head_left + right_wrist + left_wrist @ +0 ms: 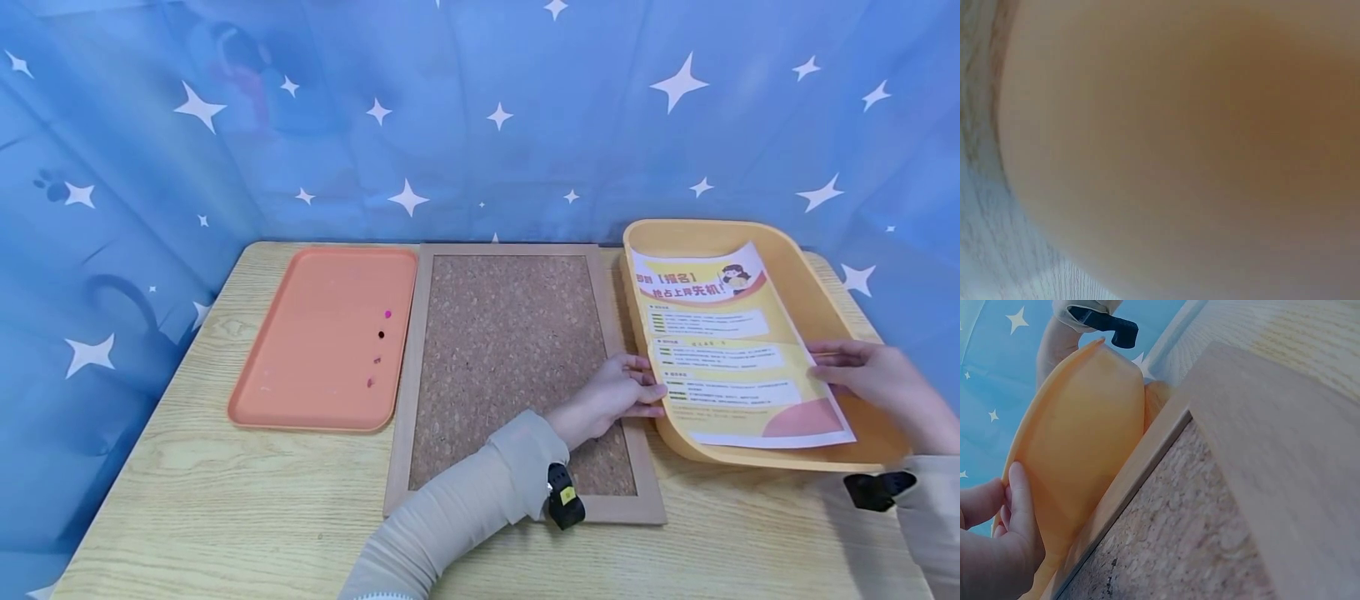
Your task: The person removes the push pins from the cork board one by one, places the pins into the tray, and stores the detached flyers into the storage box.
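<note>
A printed paper poster [720,358], yellow, pink and white, lies slightly bowed over a yellow-orange plastic bin [873,412]. My left hand [611,392] reaches across the cork board to the bin's left rim, its fingertips at the poster's left edge. In the left wrist view, thumb and fingers of the left hand [1007,531] close together at the rim of the bin [1085,425]; the paper is hidden there. My right hand [877,379] pinches the poster's right edge inside the bin. The right wrist view is mostly a blurred bin wall [1116,156].
A wood-framed cork board [510,358] lies left of the bin, under my left forearm. Beside it, an orange tray [315,333] holds several small pushpins [387,314] along its right side. The wooden table [187,483] ends at a blue star-patterned curtain [450,100].
</note>
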Demonstrator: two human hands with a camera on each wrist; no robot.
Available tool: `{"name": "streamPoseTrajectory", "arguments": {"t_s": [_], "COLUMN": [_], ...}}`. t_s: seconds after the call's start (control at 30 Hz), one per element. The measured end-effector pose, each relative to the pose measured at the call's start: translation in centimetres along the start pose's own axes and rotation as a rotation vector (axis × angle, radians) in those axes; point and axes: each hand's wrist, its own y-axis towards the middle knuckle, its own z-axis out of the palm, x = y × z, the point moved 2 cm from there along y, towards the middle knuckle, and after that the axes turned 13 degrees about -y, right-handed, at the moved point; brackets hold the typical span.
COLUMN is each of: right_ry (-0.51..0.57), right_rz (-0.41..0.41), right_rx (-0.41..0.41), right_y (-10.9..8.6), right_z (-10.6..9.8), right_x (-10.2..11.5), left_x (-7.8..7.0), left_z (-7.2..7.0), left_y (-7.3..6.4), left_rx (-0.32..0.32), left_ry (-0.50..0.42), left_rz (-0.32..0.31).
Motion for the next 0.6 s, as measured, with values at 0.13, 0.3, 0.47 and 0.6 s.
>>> {"name": "streamPoseTrajectory", "arguments": {"t_s": [0.13, 0.3, 0.47, 0.6], "right_ry": [0.002, -0.008, -0.014, -0.040], "right_rz": [-0.008, -0.005, -0.018, -0.018], "right_rx": [-0.005, 0.009, 0.008, -0.006], "right_y": [0.5, 0.7, -0.2, -0.3], "right_z": [0.4, 0.5, -0.1, -0.1], "right_x": [-0.9, -1.0, 0.4, 0.5], "left_x": [0.1, 0.1, 0.1, 0.1], "left_z": [0.0, 0.0, 0.0, 0.0], "left_y": [0.1, 0.1, 0.0, 0.0], "left_rx": [0.000, -0.001, -0.003, -0.001], "left_ry": [-0.003, -0.003, -0.002, -0.004], "left_rz": [0.005, 0.005, 0.000, -0.005]}}
